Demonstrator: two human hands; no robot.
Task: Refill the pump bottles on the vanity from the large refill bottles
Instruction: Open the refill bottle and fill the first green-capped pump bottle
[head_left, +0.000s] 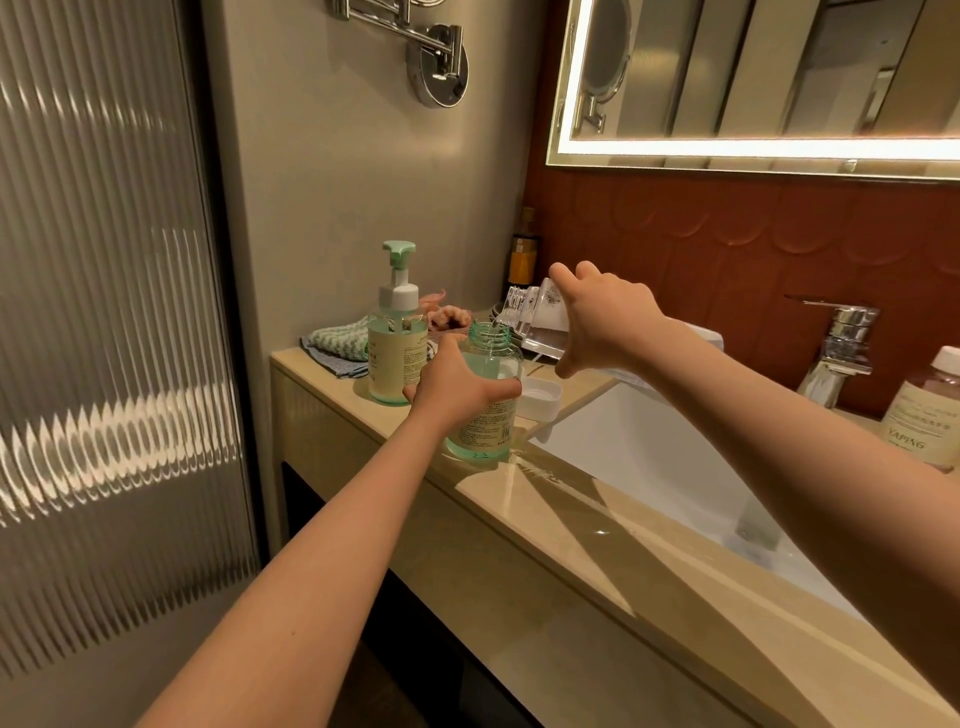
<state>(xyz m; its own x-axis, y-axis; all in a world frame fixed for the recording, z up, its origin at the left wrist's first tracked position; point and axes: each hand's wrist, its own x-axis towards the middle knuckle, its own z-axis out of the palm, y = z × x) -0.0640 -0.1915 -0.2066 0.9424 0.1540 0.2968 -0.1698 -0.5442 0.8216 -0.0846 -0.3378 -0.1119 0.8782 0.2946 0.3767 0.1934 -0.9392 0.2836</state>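
My left hand (457, 387) grips an uncapped green-tinted bottle (491, 431) that stands near the front edge of the beige vanity top (571, 499); it is partly full of pale green liquid. My right hand (597, 317) holds a clear container (540, 325) tipped to the left, its mouth next to the green bottle's open neck. Whether liquid is flowing cannot be told. A second green bottle with its pump head (397, 332) on stands upright just behind and to the left. A white cap (540, 396) lies on the counter beside the open bottle.
The white sink basin (649, 467) opens to the right of the bottles, with a chrome faucet (836, 348) behind it. A pinkish bottle with a white cap (930, 410) stands at the far right. Folded cloths (337, 345) and a dark bottle (523, 254) sit near the wall.
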